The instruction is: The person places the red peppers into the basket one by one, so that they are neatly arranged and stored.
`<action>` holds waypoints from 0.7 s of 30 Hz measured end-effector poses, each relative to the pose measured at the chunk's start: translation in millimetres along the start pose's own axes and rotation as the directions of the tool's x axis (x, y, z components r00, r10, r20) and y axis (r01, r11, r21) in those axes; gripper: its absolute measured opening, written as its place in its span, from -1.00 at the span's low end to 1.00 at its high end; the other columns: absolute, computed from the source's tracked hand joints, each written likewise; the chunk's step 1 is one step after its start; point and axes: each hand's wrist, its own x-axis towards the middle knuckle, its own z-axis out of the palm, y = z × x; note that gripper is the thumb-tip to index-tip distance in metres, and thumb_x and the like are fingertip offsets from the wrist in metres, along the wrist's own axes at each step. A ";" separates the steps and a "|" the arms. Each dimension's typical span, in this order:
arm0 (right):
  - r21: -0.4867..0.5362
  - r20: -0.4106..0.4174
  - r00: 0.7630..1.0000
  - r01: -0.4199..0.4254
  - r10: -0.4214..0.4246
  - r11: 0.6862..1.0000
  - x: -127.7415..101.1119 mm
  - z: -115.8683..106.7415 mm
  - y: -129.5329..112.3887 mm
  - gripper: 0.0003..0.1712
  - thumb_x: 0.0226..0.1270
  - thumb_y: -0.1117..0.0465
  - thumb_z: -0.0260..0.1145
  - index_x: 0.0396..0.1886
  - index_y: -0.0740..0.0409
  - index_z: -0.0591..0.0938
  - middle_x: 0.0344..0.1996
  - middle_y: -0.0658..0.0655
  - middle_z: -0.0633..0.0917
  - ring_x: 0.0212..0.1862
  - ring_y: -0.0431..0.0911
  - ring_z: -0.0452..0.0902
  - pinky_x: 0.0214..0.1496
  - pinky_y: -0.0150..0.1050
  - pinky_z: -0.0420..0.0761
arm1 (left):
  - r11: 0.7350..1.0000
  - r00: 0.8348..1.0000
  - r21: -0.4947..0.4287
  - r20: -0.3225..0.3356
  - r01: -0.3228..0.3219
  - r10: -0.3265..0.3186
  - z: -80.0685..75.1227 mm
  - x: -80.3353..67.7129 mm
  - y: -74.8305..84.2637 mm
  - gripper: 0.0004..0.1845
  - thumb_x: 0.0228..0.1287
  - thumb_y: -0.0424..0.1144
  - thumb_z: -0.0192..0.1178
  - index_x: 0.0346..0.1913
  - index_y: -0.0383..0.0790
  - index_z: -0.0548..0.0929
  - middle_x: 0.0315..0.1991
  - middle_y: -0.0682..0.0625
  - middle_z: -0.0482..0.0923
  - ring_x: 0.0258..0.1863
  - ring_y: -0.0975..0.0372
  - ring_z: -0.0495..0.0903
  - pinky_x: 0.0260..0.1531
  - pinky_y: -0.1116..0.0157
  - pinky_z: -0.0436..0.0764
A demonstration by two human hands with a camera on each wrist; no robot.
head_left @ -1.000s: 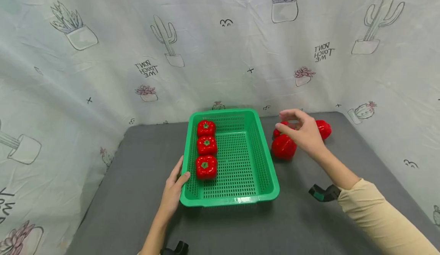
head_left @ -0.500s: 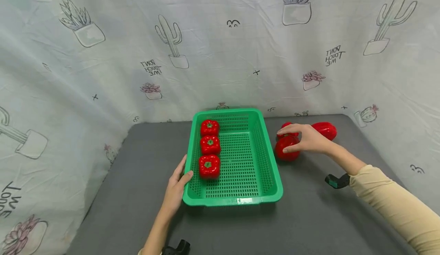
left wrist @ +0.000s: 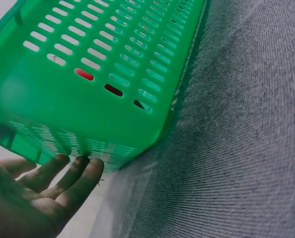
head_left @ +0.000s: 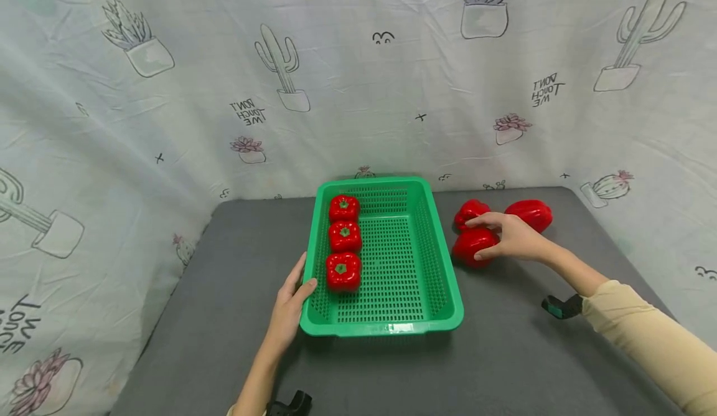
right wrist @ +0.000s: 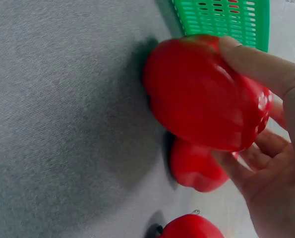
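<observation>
A green plastic basket (head_left: 386, 328) sits on the grey table, with three red bell peppers (head_left: 343, 273) in a row along its left side. My left hand (head_left: 287, 313) holds the basket's left rim, thumb over the edge and fingers against the outer wall. To the basket's right, my right hand (head_left: 518, 236) grips a red bell pepper (right wrist: 202, 94), thumb on one side and fingers on the other. Two more red bell peppers lie just beyond that hand: one pepper (head_left: 470, 210) behind the held one and another pepper (head_left: 531, 213) farther right.
A grey cloth (head_left: 381, 378) covers the table. Close behind the basket hangs a pale curtain (head_left: 347, 92) printed with cacti, which also runs along both sides. Each wrist wears a dark camera mount, such as the right mount (head_left: 562, 307).
My right hand has come down from above the peppers and closed around the nearest one. The left hand keeps its hold on the basket rim. The head view has shifted slightly.
</observation>
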 end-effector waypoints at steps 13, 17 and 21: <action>-0.013 0.135 0.988 -0.069 0.070 0.998 -11.3 -3.7 2.1 -0.08 -0.12 0.07 0.67 0.26 0.27 0.50 0.10 0.21 0.59 0.08 0.11 0.44 -0.15 -0.14 0.62 | 1.000 1.000 0.002 0.000 0.006 -0.006 -0.8 -0.6 1.1 -0.38 0.53 -0.11 0.04 0.55 0.14 0.12 0.48 0.10 0.13 0.34 0.16 0.30 0.12 0.29 0.46; -0.072 0.117 0.991 -0.061 0.069 0.996 -14.9 -2.7 1.8 -0.10 -0.14 0.03 0.68 0.22 0.29 0.54 0.06 0.20 0.60 0.04 0.07 0.45 -0.13 -0.12 0.61 | 1.000 1.000 -0.001 0.006 0.002 -0.002 -0.6 -0.2 1.0 -0.38 0.53 -0.09 0.04 0.55 0.14 0.12 0.48 0.11 0.13 0.33 0.16 0.30 0.12 0.29 0.46; -0.095 0.110 0.989 -0.091 0.101 0.991 -19.6 -4.5 2.6 -0.12 -0.12 -0.01 0.66 0.19 0.31 0.55 0.02 0.16 0.61 0.00 0.06 0.46 -0.16 -0.13 0.60 | 1.000 1.000 -0.006 0.006 -0.001 0.001 -0.6 -0.8 0.8 -0.38 0.53 -0.10 0.04 0.55 0.13 0.13 0.48 0.11 0.13 0.34 0.17 0.30 0.12 0.29 0.46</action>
